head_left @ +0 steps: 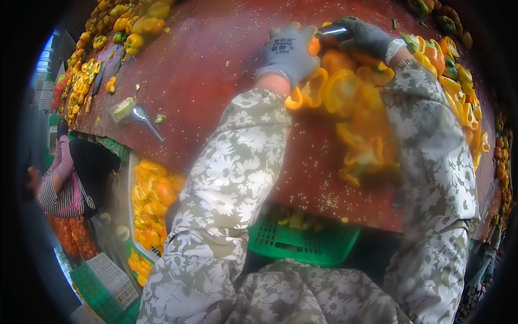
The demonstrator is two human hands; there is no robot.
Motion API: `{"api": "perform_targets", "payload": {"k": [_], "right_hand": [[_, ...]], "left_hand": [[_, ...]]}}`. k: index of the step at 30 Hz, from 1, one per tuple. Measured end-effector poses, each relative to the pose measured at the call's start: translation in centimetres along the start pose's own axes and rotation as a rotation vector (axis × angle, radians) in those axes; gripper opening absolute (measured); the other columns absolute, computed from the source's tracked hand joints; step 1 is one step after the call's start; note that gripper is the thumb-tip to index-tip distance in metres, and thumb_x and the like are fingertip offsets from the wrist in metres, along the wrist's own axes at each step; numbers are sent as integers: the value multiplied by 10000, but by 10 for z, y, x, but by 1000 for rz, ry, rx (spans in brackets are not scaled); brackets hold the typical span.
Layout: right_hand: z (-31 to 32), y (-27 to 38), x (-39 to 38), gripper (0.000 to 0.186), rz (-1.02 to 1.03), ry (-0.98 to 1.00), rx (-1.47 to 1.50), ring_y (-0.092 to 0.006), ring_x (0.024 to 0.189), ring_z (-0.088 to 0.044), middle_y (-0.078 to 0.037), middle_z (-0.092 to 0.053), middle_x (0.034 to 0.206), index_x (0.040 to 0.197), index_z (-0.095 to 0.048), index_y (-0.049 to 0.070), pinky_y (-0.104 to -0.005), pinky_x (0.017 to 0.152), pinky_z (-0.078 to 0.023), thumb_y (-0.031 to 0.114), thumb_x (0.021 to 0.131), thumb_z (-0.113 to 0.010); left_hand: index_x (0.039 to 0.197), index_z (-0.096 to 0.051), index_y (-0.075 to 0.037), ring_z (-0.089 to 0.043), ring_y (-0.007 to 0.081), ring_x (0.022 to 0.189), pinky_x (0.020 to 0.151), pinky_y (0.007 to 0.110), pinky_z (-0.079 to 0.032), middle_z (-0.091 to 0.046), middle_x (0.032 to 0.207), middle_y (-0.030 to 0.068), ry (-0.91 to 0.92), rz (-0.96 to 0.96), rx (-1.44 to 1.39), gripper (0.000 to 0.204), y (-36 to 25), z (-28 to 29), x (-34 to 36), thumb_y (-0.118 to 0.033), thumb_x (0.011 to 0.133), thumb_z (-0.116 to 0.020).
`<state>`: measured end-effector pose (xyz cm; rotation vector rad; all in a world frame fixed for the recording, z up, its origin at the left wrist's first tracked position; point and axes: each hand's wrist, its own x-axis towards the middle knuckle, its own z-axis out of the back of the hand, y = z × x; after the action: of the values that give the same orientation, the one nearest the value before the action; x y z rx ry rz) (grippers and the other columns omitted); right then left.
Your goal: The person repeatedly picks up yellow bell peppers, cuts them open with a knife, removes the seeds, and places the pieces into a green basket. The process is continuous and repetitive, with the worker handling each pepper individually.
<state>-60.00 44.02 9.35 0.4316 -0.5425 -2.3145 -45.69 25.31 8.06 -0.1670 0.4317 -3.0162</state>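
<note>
My left hand (288, 54), in a grey coated glove, is closed around an orange bell pepper (314, 47) at the far side of the red table, and most of the pepper is hidden. My right hand (362, 35), in a dark glove, grips a shiny metal spoon (333, 30) whose end reaches the pepper; its handle is hidden in the fist. Between my forearms lies a pile of hollow yellow and orange pepper halves (345, 92), blurred toward the near side. More cut peppers (461, 102) are heaped beyond my right forearm.
Pale seeds dot the red table (205, 70). Another spoon (142, 114) lies left, beside a pale block (123, 109). Whole peppers (143, 24) pile up far left. Below are a green crate (302, 245) and a container of yellow peppers (154, 197). A co-worker's sleeve (65, 156) shows left.
</note>
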Motion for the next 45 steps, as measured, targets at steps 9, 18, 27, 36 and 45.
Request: {"api": "perform_targets", "payload": {"k": [9,18,27,36,45], "right_hand": [[24,39,-117,458,-32,-559,-313,-342,1143,-639,-121,-632,1283,1315,-619,102,-395,967,-498,227,887,-722],[-97,158,-343,477,-277,-351,169,-319,1123,-644,-154,-626,1255,1278,-628,89,-399,937,-514,174,828,-762],[-68,122,-400,267,-411,-841,432,-54,787,-583,2,-654,878,1229,-663,66,-242,688,-481,151,976,-662],[-25,140,-447,238,-268,-1039,636,-59,629,-482,8,-606,790,1187,-698,50,-203,548,-364,155,999,-596],[-55,104,-418,312,-412,-912,1098,-58,667,-398,-94,-685,1100,1262,-629,-22,-192,586,-336,157,1045,-495]], "left_hand": [[1462,-488,-197,-485,353,1305,1074,409,-451,-475,1472,140,-175,-22,-20,770,4,24,-41,-384,778,-789],[1321,-570,-24,-591,104,1047,908,238,-505,-613,1219,64,3,326,-1601,413,-35,33,-297,-8,922,-678],[1223,-627,-70,-603,102,824,713,233,-493,-659,1024,22,579,320,-1482,303,-102,-37,-360,-79,923,-669],[1178,-661,-65,-652,182,849,695,316,-535,-696,987,73,750,738,-463,243,-2,-174,-391,-153,954,-626],[1174,-674,-76,-664,202,884,736,333,-549,-696,1011,123,1028,277,-54,248,-34,-236,-365,-191,960,-625]]}}
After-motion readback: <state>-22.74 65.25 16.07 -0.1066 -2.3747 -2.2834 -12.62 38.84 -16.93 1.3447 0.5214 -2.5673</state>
